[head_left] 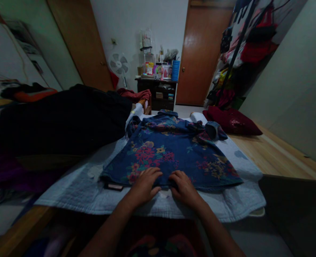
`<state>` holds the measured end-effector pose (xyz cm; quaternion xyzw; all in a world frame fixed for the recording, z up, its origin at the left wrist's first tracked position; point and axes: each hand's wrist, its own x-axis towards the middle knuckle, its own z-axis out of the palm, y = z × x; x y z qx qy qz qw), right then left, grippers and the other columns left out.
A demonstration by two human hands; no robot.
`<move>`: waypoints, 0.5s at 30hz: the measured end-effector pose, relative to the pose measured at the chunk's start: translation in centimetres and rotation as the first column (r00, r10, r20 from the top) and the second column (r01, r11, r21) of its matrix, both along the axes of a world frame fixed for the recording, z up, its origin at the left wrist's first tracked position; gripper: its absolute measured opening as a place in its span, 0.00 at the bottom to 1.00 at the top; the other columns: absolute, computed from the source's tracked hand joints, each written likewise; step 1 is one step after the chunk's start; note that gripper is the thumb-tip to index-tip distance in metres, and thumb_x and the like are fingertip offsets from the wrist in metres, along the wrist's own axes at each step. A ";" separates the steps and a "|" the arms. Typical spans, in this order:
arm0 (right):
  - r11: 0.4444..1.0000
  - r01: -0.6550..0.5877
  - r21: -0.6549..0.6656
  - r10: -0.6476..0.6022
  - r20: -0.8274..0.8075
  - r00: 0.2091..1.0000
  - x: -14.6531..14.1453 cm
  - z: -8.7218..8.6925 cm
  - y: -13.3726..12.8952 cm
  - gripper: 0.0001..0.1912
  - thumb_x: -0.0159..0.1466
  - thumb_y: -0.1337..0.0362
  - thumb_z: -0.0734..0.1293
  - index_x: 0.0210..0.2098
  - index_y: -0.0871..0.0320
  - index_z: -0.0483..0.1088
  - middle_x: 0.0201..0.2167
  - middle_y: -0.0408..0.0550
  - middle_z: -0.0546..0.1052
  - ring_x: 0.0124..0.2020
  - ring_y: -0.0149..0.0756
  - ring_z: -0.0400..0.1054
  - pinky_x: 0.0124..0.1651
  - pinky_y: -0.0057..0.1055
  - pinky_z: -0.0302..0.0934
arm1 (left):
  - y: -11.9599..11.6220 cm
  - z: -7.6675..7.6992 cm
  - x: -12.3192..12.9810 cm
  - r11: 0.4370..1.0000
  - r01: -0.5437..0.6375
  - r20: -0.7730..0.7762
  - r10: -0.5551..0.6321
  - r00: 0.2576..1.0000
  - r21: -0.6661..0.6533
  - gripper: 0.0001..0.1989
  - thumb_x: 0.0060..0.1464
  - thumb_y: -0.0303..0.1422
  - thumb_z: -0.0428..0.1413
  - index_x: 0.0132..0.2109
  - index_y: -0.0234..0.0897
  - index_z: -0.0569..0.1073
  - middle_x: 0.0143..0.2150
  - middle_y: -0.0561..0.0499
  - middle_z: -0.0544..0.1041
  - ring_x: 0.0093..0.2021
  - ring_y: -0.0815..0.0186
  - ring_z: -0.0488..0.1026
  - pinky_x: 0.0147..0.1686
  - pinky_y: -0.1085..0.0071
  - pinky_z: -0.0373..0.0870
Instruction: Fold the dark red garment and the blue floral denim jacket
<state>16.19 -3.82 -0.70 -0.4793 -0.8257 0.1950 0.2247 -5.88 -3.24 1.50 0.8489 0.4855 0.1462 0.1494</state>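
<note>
A dark blue floral dress (158, 142) lies spread out on a pale blue quilted cloth (85, 200), its hem toward me and its collar at the far end. At the middle of the hem, my left hand (146, 184) has its fingers on top of the fabric and its thumb at the edge, pinching it. A short gap to the right, my right hand (183, 185) holds the same hem with bent fingers. Under the dress's left corner a small flat dark-edged object (115, 186) pokes out; its kind is unclear.
A big heap of dark clothes (58, 121) stands at the left. To the right, a maroon cushion (232, 121) rests on a wooden surface (281, 153). Farther back are a white fan (119, 64), a dark shelf (160, 92) and hanging bags (259, 50).
</note>
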 end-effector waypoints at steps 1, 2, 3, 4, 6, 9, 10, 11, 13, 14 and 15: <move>1.000 -0.001 -0.008 0.001 -0.021 1.000 0.3 -0.1 0.1 0.21 0.56 0.77 0.63 0.47 0.56 0.69 0.48 0.49 0.71 0.49 0.39 0.62 0.53 0.35 0.56 | 0.1 -0.3 0.9 0.999 0.037 0.017 -0.036 0.999 -0.022 0.25 0.51 0.31 0.58 0.57 0.42 0.69 0.61 0.47 0.69 0.61 0.56 0.63 0.61 0.57 0.59; 1.000 0.000 -0.013 0.000 -0.043 0.999 0.6 -0.2 0.3 0.20 0.55 0.77 0.63 0.46 0.56 0.69 0.47 0.49 0.71 0.49 0.38 0.62 0.53 0.35 0.57 | 0.2 -0.6 1.5 0.998 0.057 0.026 -0.056 0.998 -0.039 0.25 0.50 0.31 0.59 0.56 0.42 0.70 0.59 0.47 0.70 0.59 0.56 0.64 0.59 0.58 0.61; 1.000 0.004 -0.017 -0.005 -0.066 0.998 0.8 -0.4 0.4 0.20 0.55 0.78 0.63 0.45 0.56 0.69 0.46 0.48 0.71 0.49 0.38 0.62 0.53 0.35 0.57 | 0.3 -0.9 1.9 0.997 0.064 0.032 -0.063 0.997 -0.050 0.24 0.49 0.31 0.59 0.55 0.42 0.70 0.58 0.47 0.70 0.57 0.56 0.66 0.57 0.59 0.62; 1.000 0.012 -0.019 -0.014 -0.088 0.996 1.0 -0.5 0.5 0.19 0.55 0.78 0.63 0.44 0.56 0.69 0.45 0.48 0.71 0.48 0.38 0.62 0.53 0.34 0.57 | 0.4 -1.1 2.2 0.996 0.067 0.037 -0.065 0.997 -0.057 0.23 0.49 0.30 0.59 0.54 0.42 0.71 0.56 0.47 0.71 0.56 0.57 0.67 0.56 0.60 0.64; 0.999 0.035 -0.017 -0.037 -0.118 0.992 1.2 -0.7 0.5 0.17 0.55 0.78 0.63 0.42 0.56 0.68 0.44 0.48 0.71 0.47 0.38 0.62 0.52 0.34 0.58 | 0.6 -1.4 2.4 0.996 0.063 0.054 -0.060 0.997 -0.057 0.21 0.49 0.28 0.57 0.52 0.41 0.72 0.54 0.47 0.72 0.53 0.57 0.68 0.54 0.62 0.65; 0.998 0.058 0.010 -0.056 -0.131 0.990 1.0 -0.8 0.0 0.13 0.55 0.77 0.64 0.37 0.56 0.67 0.43 0.48 0.71 0.46 0.38 0.63 0.51 0.35 0.59 | 0.8 -1.5 2.2 0.998 0.045 0.112 -0.039 0.993 -0.049 0.16 0.51 0.24 0.54 0.48 0.39 0.73 0.50 0.46 0.74 0.51 0.59 0.70 0.53 0.65 0.64; 0.998 0.054 0.029 -0.050 -0.126 0.991 0.8 -0.8 -0.2 0.12 0.55 0.77 0.64 0.36 0.56 0.67 0.44 0.48 0.71 0.47 0.39 0.63 0.51 0.36 0.59 | 0.9 -1.5 2.1 0.998 0.040 0.140 -0.032 0.990 -0.056 0.14 0.52 0.24 0.53 0.46 0.39 0.74 0.49 0.47 0.75 0.50 0.60 0.71 0.52 0.66 0.65; 0.997 0.048 0.053 -0.041 -0.115 0.993 0.7 -0.9 -0.4 0.11 0.55 0.76 0.65 0.36 0.56 0.68 0.46 0.49 0.71 0.49 0.39 0.63 0.52 0.37 0.59 | 1.0 -1.5 2.1 0.997 0.038 0.171 -0.026 0.985 -0.065 0.13 0.53 0.24 0.52 0.44 0.39 0.75 0.47 0.47 0.76 0.49 0.61 0.71 0.51 0.67 0.65; 0.994 0.039 0.105 -0.031 -0.076 0.997 0.5 -1.1 -0.8 0.09 0.57 0.74 0.66 0.36 0.55 0.70 0.49 0.50 0.70 0.52 0.41 0.62 0.53 0.39 0.58 | 1.3 -1.5 2.1 0.996 0.032 0.227 -0.011 0.974 -0.089 0.10 0.55 0.26 0.51 0.40 0.39 0.75 0.44 0.48 0.77 0.46 0.62 0.72 0.48 0.68 0.66; 0.991 0.037 0.127 -0.030 -0.052 0.998 0.5 -1.2 -1.0 0.09 0.58 0.73 0.66 0.37 0.54 0.71 0.51 0.50 0.69 0.54 0.42 0.61 0.54 0.40 0.58 | 1.5 -1.4 2.1 0.995 0.019 0.246 0.006 0.969 -0.098 0.09 0.56 0.27 0.51 0.39 0.39 0.76 0.42 0.48 0.77 0.45 0.62 0.73 0.46 0.68 0.66; 0.989 0.039 0.146 -0.035 -0.031 0.999 0.4 -1.3 -1.1 0.10 0.58 0.72 0.67 0.38 0.53 0.72 0.52 0.50 0.69 0.55 0.44 0.60 0.55 0.42 0.58 | 1.7 -1.4 2.2 0.995 -0.003 0.258 0.030 0.966 -0.103 0.09 0.57 0.28 0.51 0.38 0.38 0.76 0.41 0.48 0.77 0.43 0.63 0.73 0.45 0.69 0.66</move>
